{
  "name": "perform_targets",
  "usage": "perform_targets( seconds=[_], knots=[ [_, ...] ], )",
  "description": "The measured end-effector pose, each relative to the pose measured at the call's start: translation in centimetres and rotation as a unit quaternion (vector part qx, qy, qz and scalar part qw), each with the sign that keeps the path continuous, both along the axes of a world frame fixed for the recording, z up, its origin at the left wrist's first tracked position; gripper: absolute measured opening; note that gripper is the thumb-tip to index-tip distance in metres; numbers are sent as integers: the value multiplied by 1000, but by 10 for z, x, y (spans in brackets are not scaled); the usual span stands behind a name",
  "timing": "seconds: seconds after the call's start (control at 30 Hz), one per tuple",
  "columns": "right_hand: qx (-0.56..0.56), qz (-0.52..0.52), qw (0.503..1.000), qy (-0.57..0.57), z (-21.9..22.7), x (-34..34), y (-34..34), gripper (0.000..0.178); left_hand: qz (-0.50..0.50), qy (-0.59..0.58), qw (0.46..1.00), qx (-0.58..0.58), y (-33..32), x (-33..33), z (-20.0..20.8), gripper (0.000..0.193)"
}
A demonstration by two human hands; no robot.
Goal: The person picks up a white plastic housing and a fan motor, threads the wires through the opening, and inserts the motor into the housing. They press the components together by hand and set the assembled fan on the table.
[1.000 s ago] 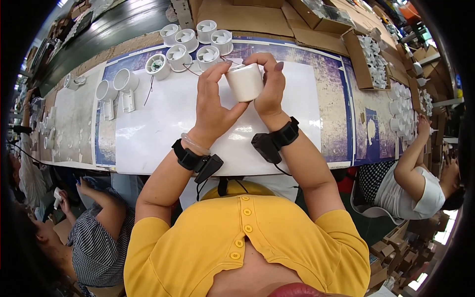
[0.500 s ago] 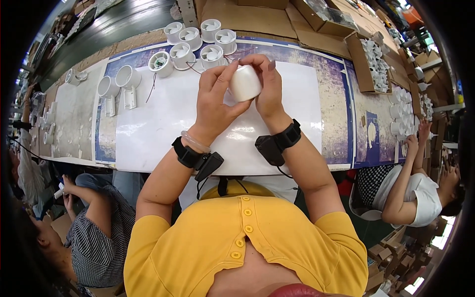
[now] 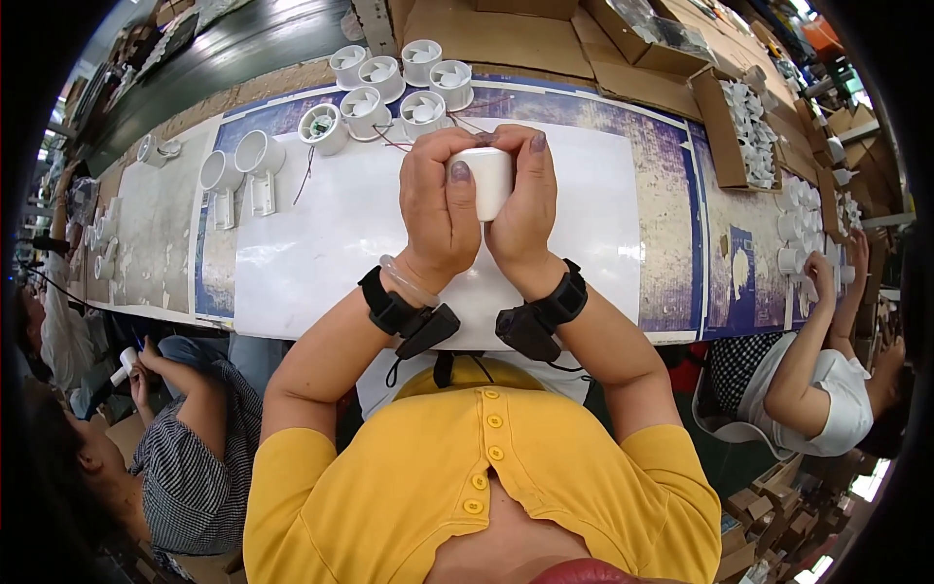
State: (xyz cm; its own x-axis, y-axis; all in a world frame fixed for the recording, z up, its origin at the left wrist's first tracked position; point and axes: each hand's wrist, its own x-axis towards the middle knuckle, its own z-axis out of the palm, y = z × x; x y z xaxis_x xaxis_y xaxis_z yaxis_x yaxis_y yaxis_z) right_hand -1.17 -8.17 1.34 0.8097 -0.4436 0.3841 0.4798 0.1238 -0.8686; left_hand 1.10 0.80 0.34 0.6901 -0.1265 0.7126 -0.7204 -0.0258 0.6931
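Between my two hands, above the white sheet (image 3: 365, 258) on the table, I hold a smooth white plastic cylinder-shaped housing (image 3: 494, 185). My left hand (image 3: 440, 200) is closed against its left side, with fingers bent over the upper edge. My right hand (image 3: 526, 200) wraps round the right side, its fingertips also at the top. The far side of the housing is hidden by my fingers. Just beyond my hands stand several white round fan units (image 3: 423, 112) with blades inside. One unit (image 3: 322, 127) shows a green circuit board and a trailing wire.
Two white cups with brackets (image 3: 259, 156) stand to the left. A cardboard box (image 3: 725, 136) of small white parts sits at the far right, near stacked white housings (image 3: 800, 219). A person works on each side; the right person's hands (image 3: 827, 273) are near those housings.
My hands have come closer together round the housing, which is now more upright. My left hand has turned, its fingers curling over the top. The view has shifted slightly.
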Motion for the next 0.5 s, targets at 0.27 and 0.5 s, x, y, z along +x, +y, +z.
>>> perform_targets(
  seconds=[0.27, 0.5],
  knots=[
    [-5, 16, 998, 55, -8, 10, -12, 41, 44, -9, 999, 25, -11, 13, -8, 15],
    [-150, -65, 986, -13, -17, 19, -6, 41, 58, 27, 995, 77, -3, 13, -1, 17]
  ],
)
